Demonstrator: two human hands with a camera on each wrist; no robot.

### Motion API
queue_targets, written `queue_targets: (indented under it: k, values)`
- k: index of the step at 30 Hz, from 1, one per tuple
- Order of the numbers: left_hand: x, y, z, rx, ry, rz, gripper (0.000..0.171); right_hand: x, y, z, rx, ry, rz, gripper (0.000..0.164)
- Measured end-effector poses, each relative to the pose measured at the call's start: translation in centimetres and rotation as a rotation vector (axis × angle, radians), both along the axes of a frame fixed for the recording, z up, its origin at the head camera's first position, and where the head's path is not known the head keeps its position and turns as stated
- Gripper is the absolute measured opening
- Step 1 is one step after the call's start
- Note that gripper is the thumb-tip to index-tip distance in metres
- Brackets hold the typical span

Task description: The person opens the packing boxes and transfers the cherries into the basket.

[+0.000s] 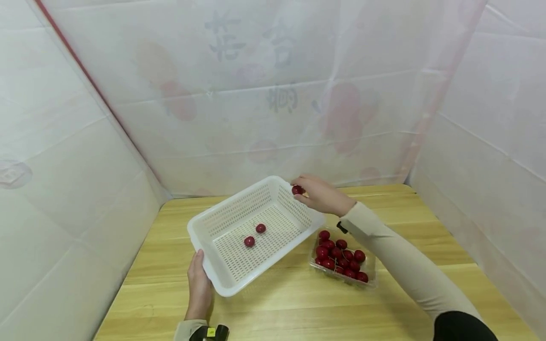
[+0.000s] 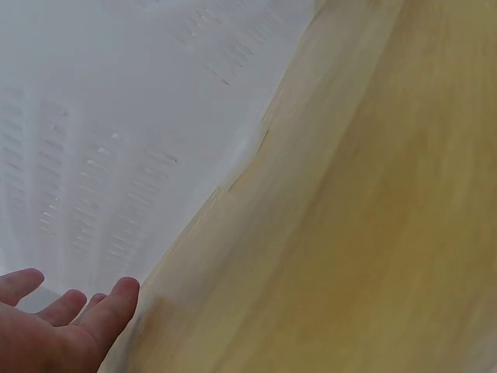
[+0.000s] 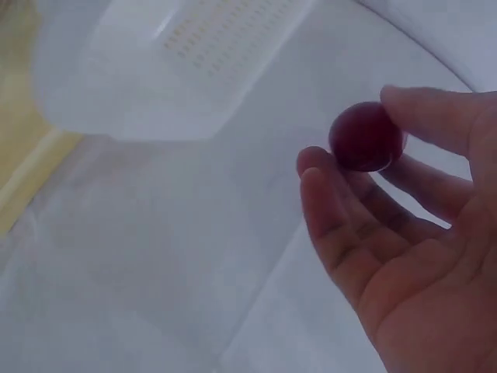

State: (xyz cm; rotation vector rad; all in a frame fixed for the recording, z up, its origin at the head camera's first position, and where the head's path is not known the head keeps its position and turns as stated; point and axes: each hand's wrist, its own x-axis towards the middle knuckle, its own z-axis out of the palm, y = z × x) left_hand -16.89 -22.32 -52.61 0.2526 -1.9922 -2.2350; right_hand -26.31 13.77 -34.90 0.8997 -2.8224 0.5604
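A cherry is pinched between the thumb and fingers of my right hand, over the far right end of a white perforated plastic basket. Two more cherries, one of them a stemmed cherry, lie on the basket's bottom. My left hand is at the basket's near left end, its fingertips right at the rim. In the left wrist view, the fingers are spread and fairly straight against the white wall.
A clear plastic box full of dark red cherries stands right of the basket, beneath my right forearm. All this is on a wooden table. White printed sheets enclose the table at the back and sides.
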Motion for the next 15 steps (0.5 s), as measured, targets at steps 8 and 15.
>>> queue_targets:
  k: [8,15]
  values:
    - [0.1,0.1,0.0,0.01,-0.016,-0.014,0.065,-4.0,-3.8,-1.1,0.158,-0.071,0.054,0.016]
    - [-0.1,0.0,-0.1,0.011,-0.011,-0.016,0.064,-6.1,-6.5,-1.9,0.309,-0.136,0.084,0.002]
